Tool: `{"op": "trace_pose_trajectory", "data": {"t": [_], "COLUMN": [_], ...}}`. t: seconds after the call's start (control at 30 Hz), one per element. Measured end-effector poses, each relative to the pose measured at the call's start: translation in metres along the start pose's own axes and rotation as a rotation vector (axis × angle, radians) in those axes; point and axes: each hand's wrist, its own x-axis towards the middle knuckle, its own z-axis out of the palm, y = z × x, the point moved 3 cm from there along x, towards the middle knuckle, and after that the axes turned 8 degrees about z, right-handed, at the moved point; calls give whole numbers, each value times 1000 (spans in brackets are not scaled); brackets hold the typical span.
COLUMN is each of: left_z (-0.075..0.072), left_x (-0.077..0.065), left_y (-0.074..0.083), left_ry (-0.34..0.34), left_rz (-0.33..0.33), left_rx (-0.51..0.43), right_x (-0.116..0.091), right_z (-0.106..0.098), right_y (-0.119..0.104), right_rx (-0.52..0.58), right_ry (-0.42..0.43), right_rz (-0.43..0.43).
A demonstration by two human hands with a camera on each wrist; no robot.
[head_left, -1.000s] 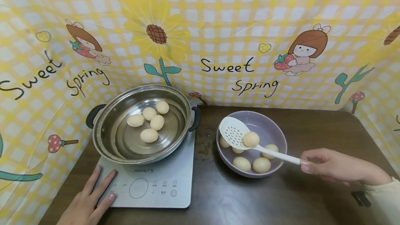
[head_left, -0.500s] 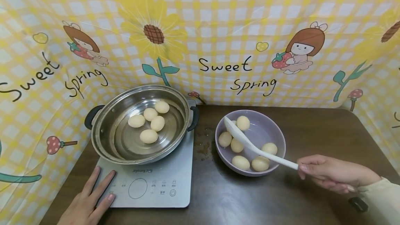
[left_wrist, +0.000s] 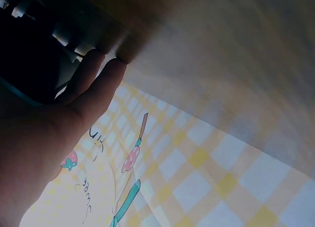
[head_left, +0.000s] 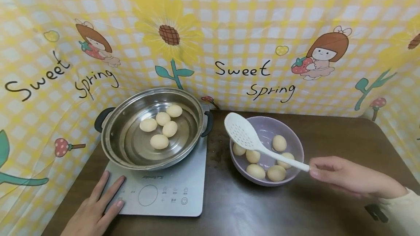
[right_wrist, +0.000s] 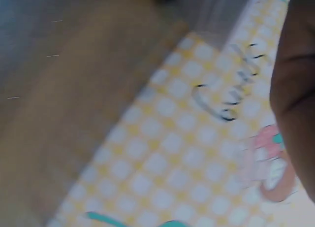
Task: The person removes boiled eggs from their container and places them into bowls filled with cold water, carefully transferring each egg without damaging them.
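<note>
My right hand pinches the handle end of a white slotted spoon. The spoon's perforated head hangs over the left rim of a purple bowl, and no egg shows on it. Several light brown eggs, such as one egg, lie in the bowl; the spoon partly covers some. Fingers spread, my left hand rests at the left edge of a white induction cooktop. On the cooktop a steel pot holds several eggs, one of them the front egg. The right wrist view is blurred.
Black side handles stick out from the pot, one towards the bowl. Wet drops lie on the dark wooden table between cooktop and bowl. Behind and beside the table hangs a yellow checked cloth. A small dark object lies under the right sleeve.
An egg at the spoon's head has rolled off and now lies in the bowl's back right. The spoon turned on edge, then came face up, its head further left. The left hand stays put.
</note>
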Motion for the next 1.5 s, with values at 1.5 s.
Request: {"op": "trace_pose_trajectory", "data": {"t": [1.5], "left_z": [-8], "left_x": [-5], "left_y": [13], "left_ry": [52], "left_rz": [6], "left_rx": [-20], "right_x": [135], "right_z": [85], "right_y": [-135], "right_rx": [-979], "right_ry": [512], "right_rz": [-298]}}
